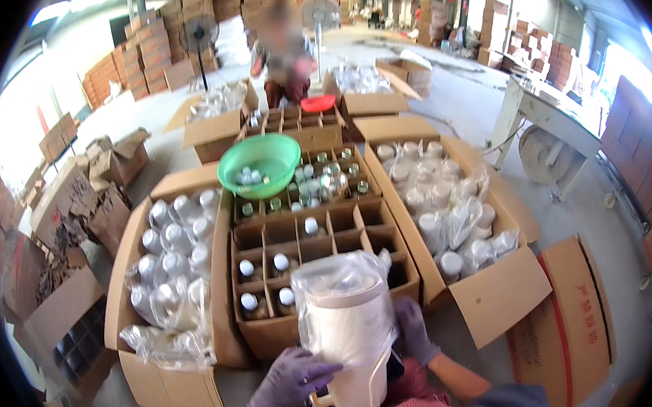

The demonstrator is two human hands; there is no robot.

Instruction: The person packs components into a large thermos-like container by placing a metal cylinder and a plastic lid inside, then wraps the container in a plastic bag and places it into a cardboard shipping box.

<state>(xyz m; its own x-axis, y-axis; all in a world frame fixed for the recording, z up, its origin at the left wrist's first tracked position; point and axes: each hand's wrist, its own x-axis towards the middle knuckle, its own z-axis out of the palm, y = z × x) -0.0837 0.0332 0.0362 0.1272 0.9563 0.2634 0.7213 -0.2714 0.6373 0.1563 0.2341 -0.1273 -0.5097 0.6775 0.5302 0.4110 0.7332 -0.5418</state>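
Observation:
A large cream tumbler (356, 384) with a handle stands upright close to my body, its upper part inside a clear plastic bag (334, 274). My left hand (298, 377), in a purple glove, is closed round the tumbler's left side, fingers over the bag's lower part. On the other side, my gloved right hand (416, 331) is closed at the bag's right edge; its fingertips are partly hidden. Just beyond the tumbler sits a divided cardboard box (274, 333), where several white-capped bottles (249, 301) fill some of the cells.
Open cartons of bagged, white-capped bottles flank me, left (224, 314) and right (489, 302). A green basin (223, 172) holding small caps rests on a farther divided box of bottles. Beyond a red bowl (318, 104), another person (285, 64) faces this way. A wheeled machine (547, 153) stands at right.

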